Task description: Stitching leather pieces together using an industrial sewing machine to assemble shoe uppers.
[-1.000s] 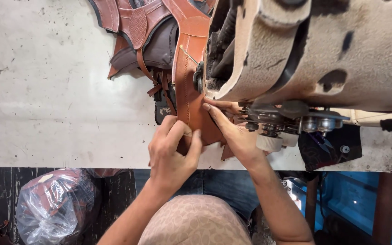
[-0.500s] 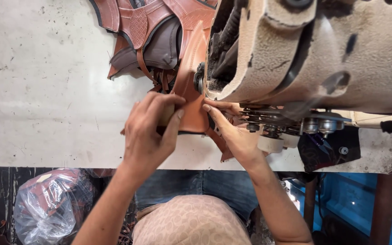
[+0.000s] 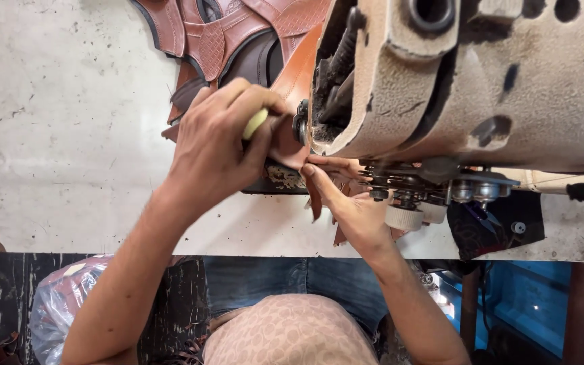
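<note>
Head view: left hand (image 3: 214,152) pinches a small yellow piece (image 3: 254,124) against the tan leather strap (image 3: 293,94) at the sewing machine (image 3: 468,81). Right hand (image 3: 346,203), fingers extended, presses the strap's lower end. Step judged: positioning the strap at the needle; steady alignment needed.

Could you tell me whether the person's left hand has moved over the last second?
Yes. The left hand has moved up the white table, away from its near edge and toward the sewing machine head, over the brown leather piece.
</note>
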